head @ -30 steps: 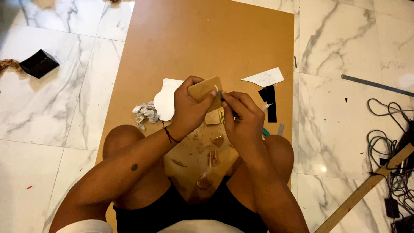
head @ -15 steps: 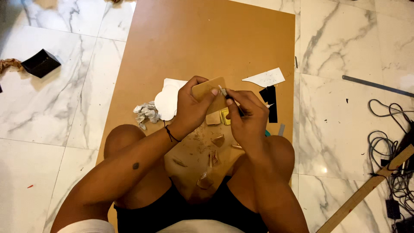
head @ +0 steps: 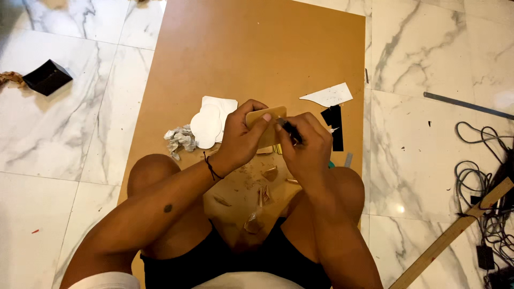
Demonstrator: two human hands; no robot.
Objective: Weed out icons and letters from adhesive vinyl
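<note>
Between my knees, over the brown board (head: pixel 257 59) that lies on the marble floor (head: pixel 69 134), I see both hands meeting at one small piece. Only the head view is at hand, and much is covered. My left hand (head: pixel 238 142) hides most of the tan block (head: pixel 266 119); just its rounded top edge and a strip of its face show above the thumb. My right hand (head: pixel 305 147) hides nearly all of the dark tool (head: pixel 290 130); only a short black stretch shows, and I cannot make out its tip or what kind of blade it has. My torso and lower legs are cut off by the bottom edge.

Left fingers (head: pixel 256 128) are curled tight around the block, thumb laid across its front, holding it raised just above the board. Right fingers (head: pixel 316 131) are clenched on the tool like a pen, its near end touching or almost touching the block's right edge; I cannot tell which.

Below the hands, pale shavings (head: pixel 262 195) lie scattered on the board between my thighs. Left of the hands sit a white cut-out sheet (head: pixel 211 120) and a crumpled paper wad (head: pixel 179 140). Right of them lie a white paper scrap (head: pixel 327 95) and a black strip (head: pixel 335 126). A black box (head: pixel 47 77) sits far left on the floor, and a wooden ruler (head: pixel 455 233) and cables (head: pixel 482 171) far right.
</note>
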